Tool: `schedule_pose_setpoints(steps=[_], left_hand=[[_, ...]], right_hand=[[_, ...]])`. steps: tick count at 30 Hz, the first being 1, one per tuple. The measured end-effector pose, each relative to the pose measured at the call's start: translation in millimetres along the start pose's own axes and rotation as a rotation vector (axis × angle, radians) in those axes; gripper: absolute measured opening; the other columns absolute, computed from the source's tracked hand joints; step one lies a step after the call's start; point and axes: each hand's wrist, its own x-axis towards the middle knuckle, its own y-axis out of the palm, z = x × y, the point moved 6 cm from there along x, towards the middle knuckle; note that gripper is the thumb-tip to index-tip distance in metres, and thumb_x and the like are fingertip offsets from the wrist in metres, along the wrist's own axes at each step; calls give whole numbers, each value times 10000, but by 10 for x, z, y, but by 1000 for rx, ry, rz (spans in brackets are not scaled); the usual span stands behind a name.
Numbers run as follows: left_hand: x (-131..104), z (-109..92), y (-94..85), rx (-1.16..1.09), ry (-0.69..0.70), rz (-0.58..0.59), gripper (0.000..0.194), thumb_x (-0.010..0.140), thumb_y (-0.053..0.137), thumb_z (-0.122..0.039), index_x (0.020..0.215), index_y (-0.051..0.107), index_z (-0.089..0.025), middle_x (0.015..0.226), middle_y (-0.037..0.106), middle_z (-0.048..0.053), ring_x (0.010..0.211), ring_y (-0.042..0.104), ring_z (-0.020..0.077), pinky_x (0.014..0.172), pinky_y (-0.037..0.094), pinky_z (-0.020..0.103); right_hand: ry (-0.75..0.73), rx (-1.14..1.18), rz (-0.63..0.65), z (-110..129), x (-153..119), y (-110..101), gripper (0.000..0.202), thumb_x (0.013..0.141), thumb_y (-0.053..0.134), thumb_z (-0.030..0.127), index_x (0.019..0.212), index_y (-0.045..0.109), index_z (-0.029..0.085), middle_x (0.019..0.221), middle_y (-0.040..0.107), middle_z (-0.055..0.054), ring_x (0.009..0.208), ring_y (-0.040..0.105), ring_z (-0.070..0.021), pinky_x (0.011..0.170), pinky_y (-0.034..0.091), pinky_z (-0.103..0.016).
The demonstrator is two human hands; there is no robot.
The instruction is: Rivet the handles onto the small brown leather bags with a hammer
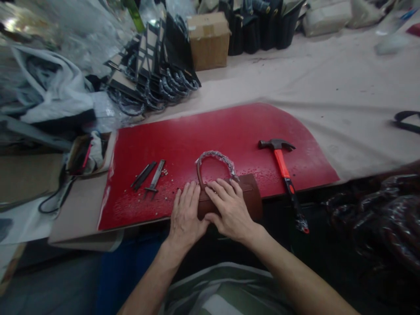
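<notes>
Room beyond handle (215, 154), hammer (288, 183) barring right, left clutter (61, 96) perhaps impassable

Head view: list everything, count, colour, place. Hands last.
Board: 1, red, centre
Brown piece: 1, brown, board's near edge
Handle: 1, brown, partly wrapped, on brown piece
Hammer: 1, red and black grip, board's right
Pronged tool: 1, grey, board's left
Narrow bars: about 2, dark, beside it
Small bits: many, pale, around tools
Open box: 1, brown, left of board
Cardboard box: 1, brown, back
Panels: several, black, back left
Bags: several, black, back
Wrapped items: several, brown, lower right
Strap: 1, black, right edge
Cloth: 1, beige, under board
Left hand: 1, bare, on brown piece
Right hand: 1, bare, on brown piece
</notes>
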Motion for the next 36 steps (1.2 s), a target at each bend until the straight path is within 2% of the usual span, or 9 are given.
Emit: schedule_pose_setpoints(steps=[4, 7, 10, 13, 19, 22, 26, 31, 36], left_hand=[[-38, 174, -104, -73, -83, 57, 915, 770, 795, -444, 1502, 369, -96, 1552, 464, 196, 1461, 415, 346, 1232, 316, 551], [-68, 244, -153, -106, -69, 44, 921, 751, 824, -392, 1503, 370, -114, 1547, 474, 191, 1459, 420, 343, 1234, 320, 558], [-93, 257, -150, -107, -35, 8, 845, 784, 797, -374, 1483, 403, -109, 1527, 500, 185, 1452, 432, 336, 1239, 313, 553], [-117, 245, -144, -100, -3, -42, 751, 826, 757, -399, 1443, 453, -97, 1484, 545, 187, 1430, 460, 329, 1238, 314, 538], [-149, 195, -152, -81, 68, -102, 701, 847, 737, -424, 1395, 502, -55, 1421, 594, 207, 1395, 497, 332, 1227, 329, 518], [-148, 178, -136, -66, 52, -119, 658, 855, 720, -353, 1395, 501, -49, 1404, 604, 210, 1378, 514, 333, 1218, 334, 523], [-143, 139, -105, -5, 58, -166, 589, 864, 685, -254, 1384, 511, -39, 1375, 625, 212, 1338, 546, 343, 1196, 351, 527], [-146, 121, -99, 27, 90, -247, 589, 860, 716, -310, 1344, 536, -29, 1315, 656, 220, 1296, 579, 347, 1178, 382, 516], [-145, 121, -89, 33, 89, -226, 613, 865, 719, -371, 1351, 527, -51, 1314, 655, 220, 1299, 583, 347, 1173, 391, 522]], right_hand=[[44, -40, 29, -34, 47, 5, 636, 879, 719, 315, 1456, 508, 149, 1500, 492, -106, 1373, 383, -294, 1166, 232, -465], [74, -72, 62, -30, 110, -41, 778, 841, 774, 419, 1505, 455, 169, 1447, 519, -117, 1269, 446, -303, 1070, 305, -459], [70, -121, 92, -13, 160, -59, 735, 848, 755, 490, 1465, 503, 178, 1377, 545, -122, 1172, 474, -312, 1000, 324, -469], [66, -128, 76, -1, 142, -61, 653, 873, 723, 470, 1427, 541, 175, 1336, 551, -120, 1137, 474, -309, 961, 329, -458], [88, -115, 21, -11, 58, -5, 663, 862, 738, 458, 1429, 539, 176, 1269, 580, -122, 1084, 501, -297, 927, 336, -454], [74, -124, -15, -18, 65, 19, 669, 843, 752, 497, 1402, 561, 182, 1326, 573, -126, 1165, 490, -325, 981, 325, -484], [37, -120, -65, -19, 70, 34, 614, 873, 717, 505, 1364, 574, 165, 1408, 562, -119, 1341, 414, -339, 1149, 218, -519], [-1, -89, -59, -31, 101, -4, 638, 830, 786, 469, 1352, 581, 166, 1368, 603, -95, 1246, 493, -303, 1181, 204, -512], [-6, -94, 26, -37, 184, -43, 676, 789, 820, 496, 1339, 598, 171, 1359, 603, -100, 1211, 507, -294, 1193, 198, -503]])
